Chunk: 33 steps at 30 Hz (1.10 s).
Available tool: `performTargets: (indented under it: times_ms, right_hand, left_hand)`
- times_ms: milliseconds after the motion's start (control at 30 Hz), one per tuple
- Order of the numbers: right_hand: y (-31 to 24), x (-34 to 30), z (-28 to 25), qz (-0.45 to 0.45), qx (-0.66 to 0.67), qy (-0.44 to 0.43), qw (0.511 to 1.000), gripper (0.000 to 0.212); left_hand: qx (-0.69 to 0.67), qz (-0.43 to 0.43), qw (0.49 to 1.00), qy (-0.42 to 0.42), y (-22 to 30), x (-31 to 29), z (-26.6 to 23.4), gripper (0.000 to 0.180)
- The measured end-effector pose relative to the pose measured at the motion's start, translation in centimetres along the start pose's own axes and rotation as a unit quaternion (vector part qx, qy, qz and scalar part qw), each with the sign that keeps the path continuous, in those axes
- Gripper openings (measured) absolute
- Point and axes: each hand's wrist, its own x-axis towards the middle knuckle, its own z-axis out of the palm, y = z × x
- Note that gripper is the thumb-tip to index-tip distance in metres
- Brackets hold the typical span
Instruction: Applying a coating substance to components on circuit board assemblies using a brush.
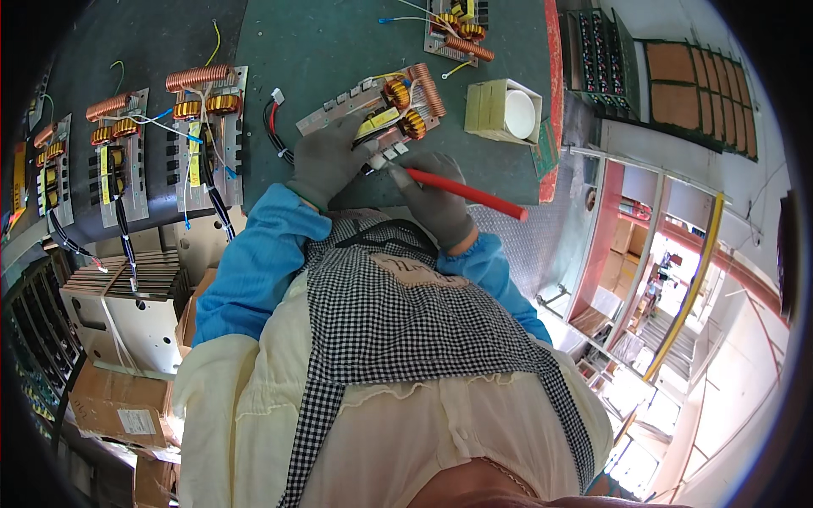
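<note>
A circuit board (318, 118) with copper coils, yellow-wound rings and a yellow part lies tilted on the dark green table in front of me. My left hand (329, 159), in a grey glove, grips the board's near edge with bent fingers. In my right hand (434, 199), also gloved, is a red rod-shaped tool (474, 196). Its red end points to the right; the other end is at the board's near edge, partly hidden by my fingers. White blocks (389, 154) sit at that edge. Dark and red wires with a white plug (277, 96) lie left of the board.
Several similar boards (203, 152) with hanging wires line the table's left. Another board (457, 30) lies at the far edge. To the right stands a yellowish box (487, 106) with a white round thing inside. Metal plates (127, 313) and cartons (123, 402) are below left.
</note>
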Motion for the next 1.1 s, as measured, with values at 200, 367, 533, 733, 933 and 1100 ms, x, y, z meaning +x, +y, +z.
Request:
performTargets:
  times_ms: [200,367,533,733,933,1100]
  right_hand:
    - [-1.1,-0.3,-2.6,0.039,0.072,0.044,0.996,0.016]
    - [-0.9,0.2,-6.3,0.202,0.271,-0.051,0.94,0.023]
    - [-0.2,0.7,-7.7,0.151,0.245,-0.146,0.946,0.029]
    - [-2.5,1.1,-5.7,0.137,0.27,-0.132,0.944,0.021]
    - [-2.6,2.1,-1.0,-0.036,0.141,-0.022,0.989,0.013]
    - [-2.5,1.9,-1.0,0.047,0.125,-0.047,0.99,0.011]
  left_hand:
    - [0.008,0.002,1.0,0.007,0.1,0.1,-0.2,0.056]
    - [0.02,-0.005,1.0,-0.016,-0.1,0.5,-0.2,0.054]
    - [0.029,-0.002,0.999,-0.033,-0.2,0.6,-0.5,0.053]
    - [0.031,-0.007,0.998,-0.046,0.3,0.9,-1.3,0.054]
    - [0.015,-0.012,0.999,-0.049,0.4,0.8,-1.5,0.054]
    - [0.009,-0.011,0.998,-0.057,0.5,0.9,-1.7,0.056]
